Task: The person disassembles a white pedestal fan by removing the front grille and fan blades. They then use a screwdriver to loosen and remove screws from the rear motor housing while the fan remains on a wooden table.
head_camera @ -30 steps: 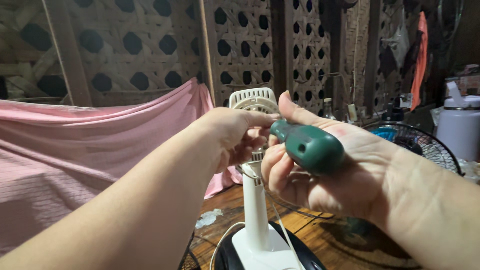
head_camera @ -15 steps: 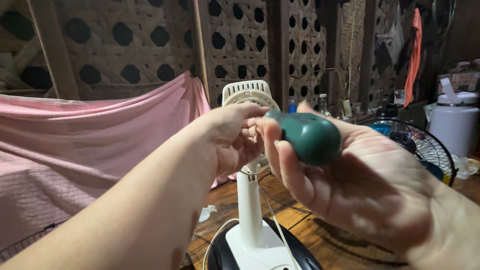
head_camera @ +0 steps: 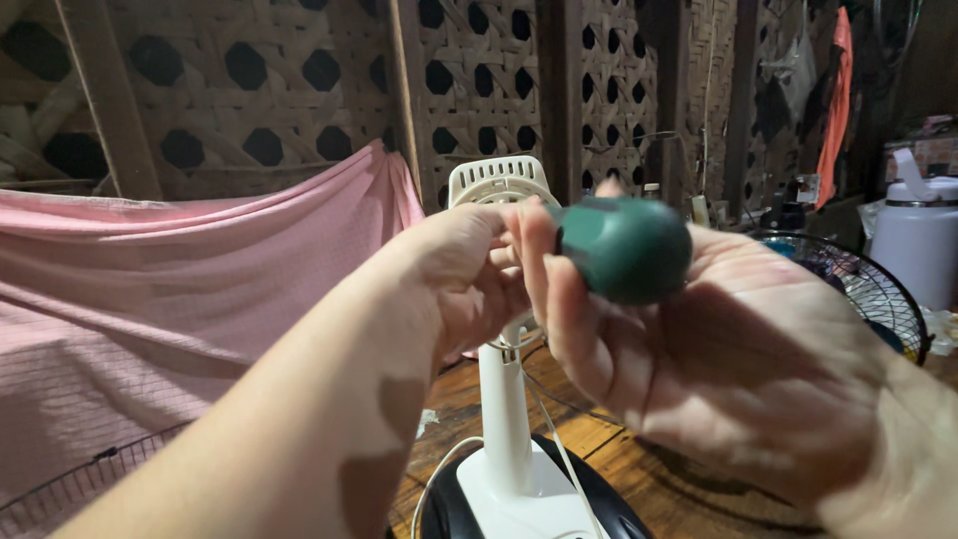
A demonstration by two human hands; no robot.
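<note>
My right hand [head_camera: 718,349] is wrapped around the dark green handle [head_camera: 624,248] of a screwdriver, whose butt points at the camera; the shaft is hidden behind my fingers. My left hand [head_camera: 454,274] is closed at the white vented motor housing [head_camera: 494,182] of a stand fan, fingers pinched at its front; what it pinches is hidden. The fan's white pole [head_camera: 504,409] rises from a white and black base [head_camera: 519,499] on the wooden floor.
A pink cloth [head_camera: 180,299] hangs across the left. A black wire fan guard [head_camera: 873,289] leans at right, by a white jug [head_camera: 918,240]. Another wire guard [head_camera: 90,474] lies at lower left. A woven bamboo wall [head_camera: 299,90] stands behind.
Both hands have come closer to the camera, and the green handle has turned so its butt end faces me. The fan has not moved.
</note>
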